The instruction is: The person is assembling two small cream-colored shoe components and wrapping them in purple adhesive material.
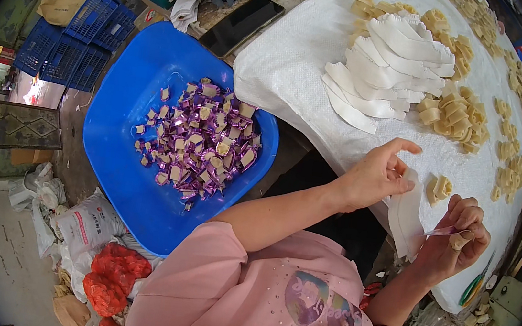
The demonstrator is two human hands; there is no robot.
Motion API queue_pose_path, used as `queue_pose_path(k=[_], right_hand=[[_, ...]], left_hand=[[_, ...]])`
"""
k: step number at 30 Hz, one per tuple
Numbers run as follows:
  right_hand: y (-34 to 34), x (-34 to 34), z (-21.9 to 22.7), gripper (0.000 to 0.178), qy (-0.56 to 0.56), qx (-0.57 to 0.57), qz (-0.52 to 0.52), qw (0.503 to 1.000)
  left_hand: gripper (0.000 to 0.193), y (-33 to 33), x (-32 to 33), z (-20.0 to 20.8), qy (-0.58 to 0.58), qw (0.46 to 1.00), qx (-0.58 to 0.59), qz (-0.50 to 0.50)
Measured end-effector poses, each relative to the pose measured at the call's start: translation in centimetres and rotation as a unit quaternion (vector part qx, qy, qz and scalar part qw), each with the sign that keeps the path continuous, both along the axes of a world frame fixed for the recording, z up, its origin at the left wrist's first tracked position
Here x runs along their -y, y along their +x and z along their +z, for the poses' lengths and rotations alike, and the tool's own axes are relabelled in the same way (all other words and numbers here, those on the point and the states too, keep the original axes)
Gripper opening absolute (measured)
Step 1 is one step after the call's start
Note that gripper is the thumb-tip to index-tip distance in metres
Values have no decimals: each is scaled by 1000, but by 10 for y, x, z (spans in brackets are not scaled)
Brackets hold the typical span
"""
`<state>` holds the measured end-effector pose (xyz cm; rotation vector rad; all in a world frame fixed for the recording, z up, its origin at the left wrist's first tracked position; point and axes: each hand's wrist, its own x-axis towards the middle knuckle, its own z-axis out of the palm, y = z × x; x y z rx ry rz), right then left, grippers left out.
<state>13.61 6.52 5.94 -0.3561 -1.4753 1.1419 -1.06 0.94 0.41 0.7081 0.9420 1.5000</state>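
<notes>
My left hand (pixel 373 178) pinches the upper end of a white curved strip (pixel 403 213) between thumb and fingers, with its index finger stretched out. The strip hangs down at the near edge of the white-covered table. My right hand (pixel 458 238) is curled closed just right of the strip's lower end, gripping a thin, shiny purplish strip (pixel 440 231). A small beige piece shows at its thumb; I cannot tell whether it is held or worn. Between my hands lies a small beige coil (pixel 440 188). Beyond them is a stack of white strips (pixel 387 64).
Beige coils (pixel 455 118) lie in heaps across the white sheet (pixel 292 69). A blue tub (pixel 113 145) at left holds many small purple-and-beige pieces. Behind it lie a black phone (pixel 242 25) and blue crates (pixel 70 42). Bags and a red plastic bag (pixel 113 278) sit lower left.
</notes>
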Motion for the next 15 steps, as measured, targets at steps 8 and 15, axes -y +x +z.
queue_pose_path(k=[8,15], right_hand=[[33,-18,-1,20,4,-27,-16,1000],[26,-24,-8,10,70,52,-23,996]], left_hand=[[24,-29,-10,-14,149,833,-421,327],[27,-58,-1,-13,38,611,-715,338]])
